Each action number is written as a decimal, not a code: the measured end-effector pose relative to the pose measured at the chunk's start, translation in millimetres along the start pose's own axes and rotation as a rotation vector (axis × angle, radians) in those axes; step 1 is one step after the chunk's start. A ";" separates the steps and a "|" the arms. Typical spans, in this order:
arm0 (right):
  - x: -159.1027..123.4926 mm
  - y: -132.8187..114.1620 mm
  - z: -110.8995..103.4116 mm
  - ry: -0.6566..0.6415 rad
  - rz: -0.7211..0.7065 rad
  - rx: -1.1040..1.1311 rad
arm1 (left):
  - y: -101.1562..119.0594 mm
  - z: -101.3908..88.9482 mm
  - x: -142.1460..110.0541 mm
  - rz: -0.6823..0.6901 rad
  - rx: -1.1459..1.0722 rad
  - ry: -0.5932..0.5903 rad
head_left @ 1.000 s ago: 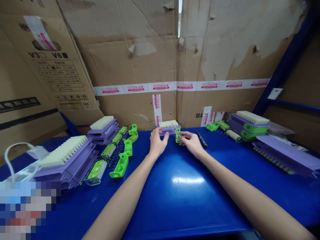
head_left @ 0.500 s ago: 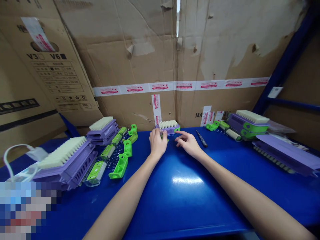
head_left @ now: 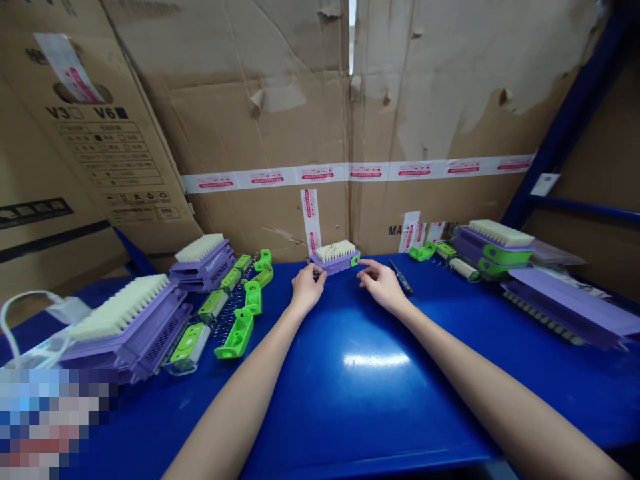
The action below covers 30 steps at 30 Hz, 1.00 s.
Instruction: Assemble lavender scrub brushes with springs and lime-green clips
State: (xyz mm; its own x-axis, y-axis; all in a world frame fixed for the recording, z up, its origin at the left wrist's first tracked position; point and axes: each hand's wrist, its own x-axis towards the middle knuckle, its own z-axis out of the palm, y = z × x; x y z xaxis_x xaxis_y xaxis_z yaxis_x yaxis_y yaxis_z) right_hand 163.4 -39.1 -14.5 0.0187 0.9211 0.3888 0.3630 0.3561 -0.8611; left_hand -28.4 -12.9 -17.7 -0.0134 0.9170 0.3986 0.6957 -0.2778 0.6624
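A small purple brush (head_left: 336, 258) with white bristles lies at the back of the blue table (head_left: 370, 400), close to the cardboard wall. A green clip (head_left: 355, 259) sits on its right end. My left hand (head_left: 307, 289) is curled, its fingertips pinching the brush's near left corner; a small grey bit shows between them. My right hand (head_left: 381, 283) lies just right of the brush with fingers stretched out, the index tip close to the green clip and holding nothing.
Stacks of purple brushes (head_left: 125, 320) with green clips and springs (head_left: 235, 313) fill the left side. A dark screwdriver (head_left: 401, 277) lies by my right hand. More brushes (head_left: 495, 241) and long purple parts (head_left: 565, 307) lie at the right. Cardboard boxes (head_left: 280, 120) wall off the back.
My right hand has let go of the green clip, which now sits on the brush's right end. My left hand slid to the brush's left corner and curled.
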 end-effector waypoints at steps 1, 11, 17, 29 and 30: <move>0.4 1.1 -0.3 0.006 -0.003 -0.005 | -1.0 0.8 0.5 -0.010 -0.026 0.005; 1.3 4.4 -1.7 0.032 -0.032 -0.043 | -4.6 1.1 3.0 -0.018 -0.250 0.039; 3.6 0.4 -5.9 0.132 0.026 -0.112 | 3.2 -0.7 -2.8 0.073 -0.231 0.002; 14.7 18.4 -14.4 0.286 0.117 -0.077 | 26.7 -3.1 -9.5 -0.098 -0.702 -0.103; 14.6 17.0 -14.3 0.275 0.140 -0.035 | 29.1 -3.9 -9.5 -0.130 -0.765 -0.085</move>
State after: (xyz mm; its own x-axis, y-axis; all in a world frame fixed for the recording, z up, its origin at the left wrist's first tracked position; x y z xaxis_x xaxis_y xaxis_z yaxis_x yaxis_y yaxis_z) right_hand 183.1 -21.9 -18.7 0.3201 0.8823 0.3451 0.3708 0.2185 -0.9026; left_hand -10.9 -30.9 0.3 0.0153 0.9660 0.2581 0.0027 -0.2582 0.9661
